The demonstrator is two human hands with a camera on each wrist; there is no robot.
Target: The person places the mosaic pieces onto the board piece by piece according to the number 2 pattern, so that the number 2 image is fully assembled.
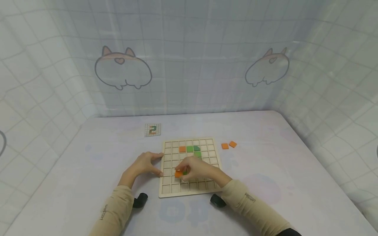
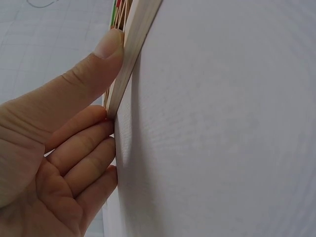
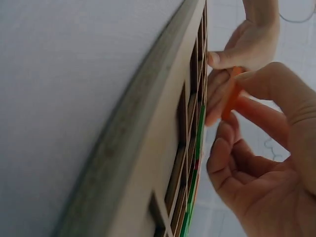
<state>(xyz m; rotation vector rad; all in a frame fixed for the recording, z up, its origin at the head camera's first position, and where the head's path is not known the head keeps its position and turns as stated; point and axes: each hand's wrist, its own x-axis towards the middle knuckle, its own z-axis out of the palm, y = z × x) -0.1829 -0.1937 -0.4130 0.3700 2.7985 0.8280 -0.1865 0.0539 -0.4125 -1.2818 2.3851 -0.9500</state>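
Note:
A wooden grid board [image 1: 175, 188] lies on the table with a few tiles set in its cells. An orange tile [image 1: 182, 149], a green tile [image 1: 190, 148] and a dark green tile [image 1: 197, 148] form a row near the top, with another green tile [image 1: 198, 154] below. My left hand [image 1: 143, 164] touches the board's left edge, thumb and index finger spread apart. Over the lower left cells, my right hand [image 1: 195, 168] pinches an orange square tile [image 3: 231, 94] between thumb and fingers, held on edge above the board in the right wrist view. That hand partly covers a green tile.
Two loose orange tiles [image 1: 225, 146] lie to the right of the board. A small pattern card [image 1: 152, 130] with a gridded picture is at the back left. Black wrist-worn devices [image 1: 218, 200] show beside both sleeves. A patterned curtain [image 1: 189, 65] encloses the table.

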